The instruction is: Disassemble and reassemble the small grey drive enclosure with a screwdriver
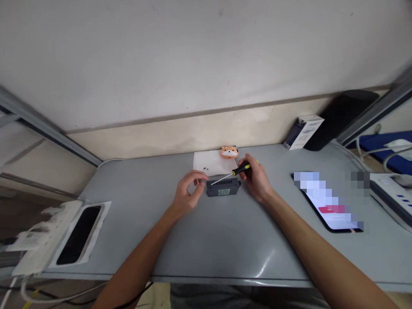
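Note:
A small dark grey vented box (223, 189) with a pale label on its front side sits on the desk between my hands. My right hand (254, 177) is closed around the black-and-yellow handle of a screwdriver (238, 171). The metal shaft slants down to the left across the box's top, its tip near the top left corner. Close beside the box's left end is my left hand (189, 191), fingers curled with a gap between thumb and fingers. It appears to hold nothing; whether its fingertips touch the box I cannot tell.
Behind the box lies white paper (201, 159) with tiny dark pieces, maybe screws, and an orange animal-face case (229, 152). A lit tablet (331, 206) lies right, a phone (80, 234) and white power strip (53, 236) left. A carton (304, 131) leans near a black cylinder (343, 116).

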### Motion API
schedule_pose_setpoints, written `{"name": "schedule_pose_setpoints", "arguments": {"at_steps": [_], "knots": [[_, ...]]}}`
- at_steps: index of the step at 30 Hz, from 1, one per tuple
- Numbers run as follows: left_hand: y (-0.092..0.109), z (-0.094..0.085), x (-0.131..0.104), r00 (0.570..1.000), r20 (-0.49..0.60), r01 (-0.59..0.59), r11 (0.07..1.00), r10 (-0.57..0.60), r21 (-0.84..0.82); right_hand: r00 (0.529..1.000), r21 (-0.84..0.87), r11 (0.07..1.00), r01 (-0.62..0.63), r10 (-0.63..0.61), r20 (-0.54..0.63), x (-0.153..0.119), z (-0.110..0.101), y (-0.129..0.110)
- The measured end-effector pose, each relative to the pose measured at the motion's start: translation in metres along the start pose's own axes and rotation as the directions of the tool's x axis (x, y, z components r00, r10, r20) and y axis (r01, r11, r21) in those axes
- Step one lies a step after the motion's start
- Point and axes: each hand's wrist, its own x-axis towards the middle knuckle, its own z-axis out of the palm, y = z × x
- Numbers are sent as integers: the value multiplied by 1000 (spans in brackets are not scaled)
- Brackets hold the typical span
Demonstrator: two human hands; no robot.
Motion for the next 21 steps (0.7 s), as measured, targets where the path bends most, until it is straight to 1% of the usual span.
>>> {"name": "schedule_pose_setpoints", "arguments": {"at_steps": [5,8,11,13,15,19,21], "knots": [[-2,2,0,1000,6,16,999,-16,-28,999,-4,1000,-10,11,40,0,-2,2],[-1,1,1,1000,5,26,999,-26,-37,999,-27,1000,-16,18,43,1,-3,4],[-1,-1,3,1000,-5,8,1000,-8,-30,999,-29,999,-20,21,40,1,-3,5],[0,-3,3,999,-14,-30,1000,30,-8,999,-29,999,-20,21,40,2,-3,4],[2,-3,4,996,-7,-92,995,92,41,999,-26,1000,-15,16,45,2,-3,3],[5,-3,2,968,60,-250,950,242,189,999,-28,1000,0,2,53,0,-2,1],[6,-3,1,951,95,-309,918,295,249,999,-39,999,3,-1,53,0,-2,0]]}}
